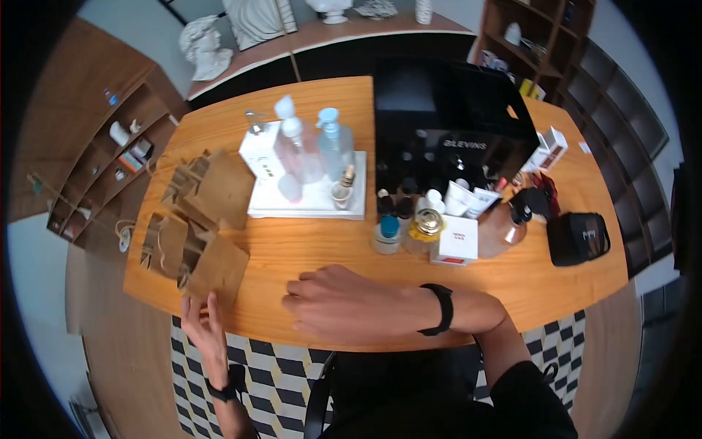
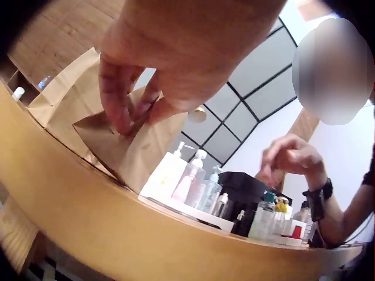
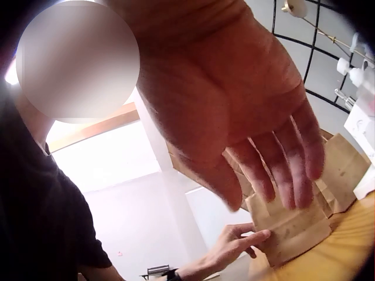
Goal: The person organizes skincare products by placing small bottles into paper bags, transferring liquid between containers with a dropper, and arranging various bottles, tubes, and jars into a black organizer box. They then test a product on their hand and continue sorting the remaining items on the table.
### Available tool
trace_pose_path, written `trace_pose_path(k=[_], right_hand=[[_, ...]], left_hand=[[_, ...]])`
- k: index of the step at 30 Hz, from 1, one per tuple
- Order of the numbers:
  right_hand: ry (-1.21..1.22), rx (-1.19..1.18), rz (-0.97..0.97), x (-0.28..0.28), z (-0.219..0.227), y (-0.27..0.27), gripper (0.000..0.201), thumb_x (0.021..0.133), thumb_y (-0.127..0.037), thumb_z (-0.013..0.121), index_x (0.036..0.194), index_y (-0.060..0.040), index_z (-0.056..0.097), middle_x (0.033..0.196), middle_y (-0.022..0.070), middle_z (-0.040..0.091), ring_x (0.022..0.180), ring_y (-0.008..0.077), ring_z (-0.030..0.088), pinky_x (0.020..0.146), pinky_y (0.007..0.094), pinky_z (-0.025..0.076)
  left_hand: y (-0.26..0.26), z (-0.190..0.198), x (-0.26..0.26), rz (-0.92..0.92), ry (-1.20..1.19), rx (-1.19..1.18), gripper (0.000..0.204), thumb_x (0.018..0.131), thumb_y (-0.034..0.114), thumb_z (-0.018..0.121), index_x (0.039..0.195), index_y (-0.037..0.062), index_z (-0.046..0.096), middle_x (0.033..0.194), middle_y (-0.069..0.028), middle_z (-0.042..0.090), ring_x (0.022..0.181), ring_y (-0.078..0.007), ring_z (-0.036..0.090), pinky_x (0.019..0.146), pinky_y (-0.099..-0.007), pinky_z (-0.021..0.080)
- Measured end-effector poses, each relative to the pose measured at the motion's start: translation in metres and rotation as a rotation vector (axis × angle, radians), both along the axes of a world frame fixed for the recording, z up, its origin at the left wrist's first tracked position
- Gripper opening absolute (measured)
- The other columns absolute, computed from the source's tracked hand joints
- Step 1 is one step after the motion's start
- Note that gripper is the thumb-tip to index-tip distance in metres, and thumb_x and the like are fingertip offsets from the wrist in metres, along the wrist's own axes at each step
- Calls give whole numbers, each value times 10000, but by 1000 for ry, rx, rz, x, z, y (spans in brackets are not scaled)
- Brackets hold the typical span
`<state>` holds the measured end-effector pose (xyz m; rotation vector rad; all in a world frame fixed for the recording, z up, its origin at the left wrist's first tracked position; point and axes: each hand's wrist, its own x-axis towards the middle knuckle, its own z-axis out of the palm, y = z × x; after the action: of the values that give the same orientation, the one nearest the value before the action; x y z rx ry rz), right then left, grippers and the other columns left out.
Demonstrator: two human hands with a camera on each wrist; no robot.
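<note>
At the table's left front edge, my left hand (image 1: 205, 333) pinches the near edge of a brown paper bag (image 1: 219, 267). In the left wrist view the fingertips and thumb of that hand (image 2: 167, 64) hold a folded part of the bag (image 2: 143, 149). A second brown paper bag (image 1: 225, 192) lies just behind the first. My right hand (image 1: 340, 304) hovers over the front middle of the table, holding nothing. In the right wrist view its palm (image 3: 234, 105) and loosely extended fingers show, with the bag (image 3: 293, 231) beyond them.
A white tray (image 1: 307, 211) with pump bottles and a white box stands behind the hands. Right of it are a large black box (image 1: 446, 110), a small white box (image 1: 459, 238), several bottles and tubes, and a black pouch (image 1: 578, 241). The table (image 1: 314, 249) has a curved front edge.
</note>
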<state>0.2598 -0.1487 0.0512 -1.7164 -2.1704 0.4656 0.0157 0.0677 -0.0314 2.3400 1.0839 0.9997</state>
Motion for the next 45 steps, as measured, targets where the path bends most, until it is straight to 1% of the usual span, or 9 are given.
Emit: trace_pose_path(k=[5,12,17,26,29,33,35,38,45], right_hand=[[330,695,-98,-10,-6,19,190,919,-77,707,1013,80,655,1089,160,622,982,302,660,775,391,589],[324,766,67,-18,-9,18,213,826,-50,758,978,51,647,1077,130,617,933,278,653,705,381,579],[430,939,-178,-11,9,10,164,797,-42,722,909,-4,609,941,103,626,837,276,649,672,375,549],[511,267,90,-7,13,3,126,972,-57,649,1052,38,665,928,229,701,846,423,702,744,484,561],[210,93,49,1,1,-9,192,979,-91,641,1121,39,636,996,226,709,904,432,699,782,490,563],[130,-84,70,8,-5,-18,293,1019,-94,589,1291,13,585,1232,266,654,1046,463,677,868,496,580],[170,-4,119,12,-25,-18,396,940,-98,647,1307,29,569,1274,264,637,1164,456,643,963,484,563],[27,259,202,10,-46,-16,315,967,-133,607,1239,24,636,1330,249,617,1261,404,613,1087,476,491],[115,295,116,-9,-68,-15,356,952,-121,594,1279,5,657,1392,235,614,1316,416,589,1152,508,455]], left_hand=[[-65,6,-5,-213,80,227,152,964,59,734,1077,-43,747,1087,-205,697,876,-365,684,703,-417,552],[-94,4,-7,-345,116,313,177,904,73,794,1053,-12,750,1039,-194,688,822,-381,696,680,-421,551],[-91,5,-4,-350,77,300,170,863,38,817,1009,-16,751,1029,-191,691,829,-375,703,681,-421,559],[-88,2,-8,-457,74,413,133,743,24,765,844,-11,685,1312,-228,700,939,-356,718,784,-405,607],[-88,-6,-12,-469,142,502,198,744,68,798,870,20,652,1328,-204,704,1064,-362,676,971,-492,543],[-81,-26,-5,-525,-150,314,671,707,206,919,1273,84,580,1432,-191,647,1409,-377,510,1231,-629,259],[-87,-18,10,-454,-280,-68,851,682,149,944,1421,66,529,1509,-213,569,1458,-422,486,1223,-610,340],[-80,-10,18,-568,39,-39,930,662,57,945,1482,45,507,1541,-236,520,1441,-460,506,1162,-553,462],[-87,-18,25,-623,-55,93,805,659,-6,918,1387,12,574,1476,-244,566,1283,-444,643,1027,-485,584]])
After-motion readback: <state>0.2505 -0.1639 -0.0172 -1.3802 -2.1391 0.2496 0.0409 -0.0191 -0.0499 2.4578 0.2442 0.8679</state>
